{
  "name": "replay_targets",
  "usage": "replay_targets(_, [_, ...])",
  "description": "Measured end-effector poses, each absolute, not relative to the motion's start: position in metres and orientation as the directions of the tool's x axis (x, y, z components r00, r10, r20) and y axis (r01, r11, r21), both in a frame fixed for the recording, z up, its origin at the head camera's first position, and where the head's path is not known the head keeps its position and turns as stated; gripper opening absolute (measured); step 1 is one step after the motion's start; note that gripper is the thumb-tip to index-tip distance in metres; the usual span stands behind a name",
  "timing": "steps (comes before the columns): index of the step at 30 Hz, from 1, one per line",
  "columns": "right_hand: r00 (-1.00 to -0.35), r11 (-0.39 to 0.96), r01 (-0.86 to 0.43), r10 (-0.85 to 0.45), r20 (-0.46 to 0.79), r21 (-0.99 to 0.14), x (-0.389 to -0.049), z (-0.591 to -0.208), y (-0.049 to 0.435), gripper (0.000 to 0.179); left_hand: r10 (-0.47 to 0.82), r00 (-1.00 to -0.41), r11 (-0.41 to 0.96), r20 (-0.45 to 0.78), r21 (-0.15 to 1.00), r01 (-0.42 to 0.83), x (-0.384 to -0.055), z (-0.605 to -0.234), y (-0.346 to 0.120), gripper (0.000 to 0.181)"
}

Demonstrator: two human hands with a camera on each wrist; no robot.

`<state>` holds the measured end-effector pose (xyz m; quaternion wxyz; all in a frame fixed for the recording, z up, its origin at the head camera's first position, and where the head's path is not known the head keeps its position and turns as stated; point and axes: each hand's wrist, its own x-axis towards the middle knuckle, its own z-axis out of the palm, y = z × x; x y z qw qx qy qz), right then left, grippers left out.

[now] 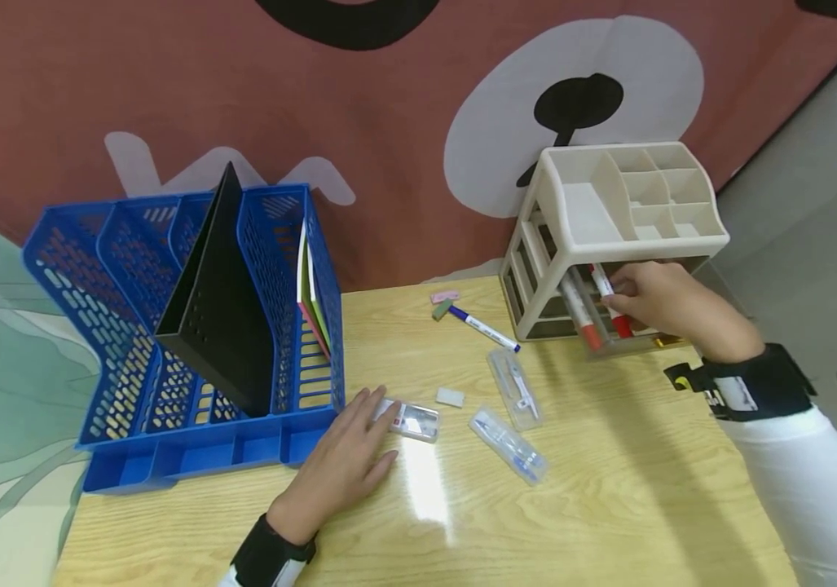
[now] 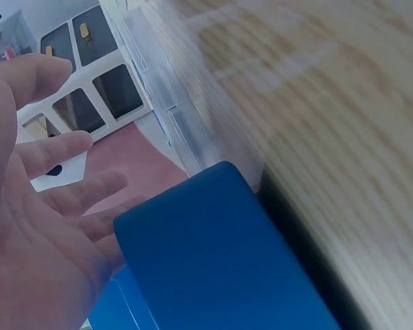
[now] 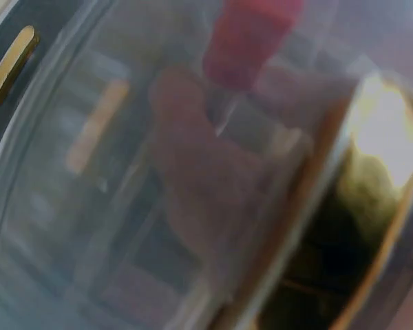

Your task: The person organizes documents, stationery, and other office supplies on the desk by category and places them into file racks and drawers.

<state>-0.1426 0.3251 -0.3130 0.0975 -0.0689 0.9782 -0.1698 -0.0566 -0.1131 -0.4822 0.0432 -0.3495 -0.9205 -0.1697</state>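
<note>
My right hand (image 1: 656, 302) reaches into the open clear drawer (image 1: 612, 349) of a cream desktop organizer (image 1: 594, 220), pinching a white marker with a red cap (image 1: 611, 303). Beside it in the drawer lies another red-capped marker (image 1: 581, 311). Blurred through the drawer's plastic, a red cap (image 3: 251, 45) and the fingers (image 3: 199, 158) show in the right wrist view. My left hand (image 1: 341, 456) rests on the table with fingers extended, touching a small clear plastic case (image 1: 418, 422) by the corner of a blue file rack (image 1: 220, 444). The fingertips partly cover that case.
A black folder (image 1: 223, 318) and thin booklets (image 1: 308, 293) stand in the rack. On the table (image 1: 609, 489) lie a blue marker (image 1: 486, 329), a white eraser (image 1: 451, 397), a compass case (image 1: 515, 390), a clear pen case (image 1: 509, 446), and small green (image 1: 442, 310) and pink pieces (image 1: 444, 297).
</note>
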Motion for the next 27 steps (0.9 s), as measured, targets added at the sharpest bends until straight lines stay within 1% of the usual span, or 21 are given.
replay_targets(3, [-0.964,0.923,-0.061,-0.153,-0.216,-0.380,-0.143,-0.314,0.321,0.035,0.629,-0.756,0.701,0.180,0.288,0.652,-0.057,-0.482,-0.113,0.065])
replay_targets(11, [-0.961,0.920,-0.056,-0.156,-0.229,-0.388,-0.144,-0.317,0.313,0.036,0.622,-0.762,0.707,0.180,0.289,0.646,-0.057,-0.481,-0.114,0.065])
replay_targets(16, [-0.962,0.934,-0.060,-0.149,-0.230,-0.353,-0.142,-0.316,0.310,0.038,0.620,-0.765,0.711,0.175,0.288,0.642,-0.055,-0.483,-0.115,0.063])
replay_targets(21, [-0.981,0.964,-0.109,-0.144,-0.132,-0.244,-0.130,-0.310,0.305,0.039,0.621,-0.760,0.705,0.192,0.287,0.649,-0.053,-0.487,-0.116,0.062])
replay_targets(23, [-0.989,0.972,-0.119,-0.135,-0.068,-0.205,-0.121,-0.305,0.300,0.039,0.622,-0.756,0.700,0.204,0.287,0.654,-0.053,-0.487,-0.115,0.061])
replay_targets(27, [-0.987,0.971,-0.145,-0.128,0.096,-0.192,-0.102,-0.297,0.283,0.031,0.618,-0.754,0.697,0.225,0.286,0.657,-0.052,-0.488,-0.115,0.060])
